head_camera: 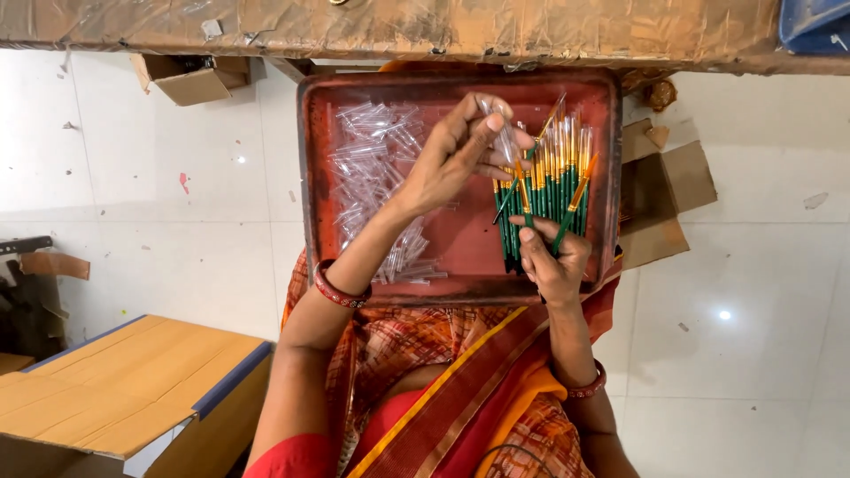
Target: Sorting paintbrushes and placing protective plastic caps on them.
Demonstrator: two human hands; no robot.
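Bright even indoor light, overhead lamp glare spots on glossy white floor tiles [761, 292], sheen on plastic-wrapped table edge [398, 26], soft short shadows, slight motion blur on left hand [456, 155], wide-angle bending at frame edges, centre sharp

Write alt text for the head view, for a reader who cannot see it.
Over a red tray on the person's lap, the left hand pinches a clear plastic tube while the right hand grips green-handled paintbrushes. Loose clear tubes fill the tray's left side.

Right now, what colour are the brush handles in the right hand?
Dark green handles with gold ferrules, held in the right hand; head view, the only one.
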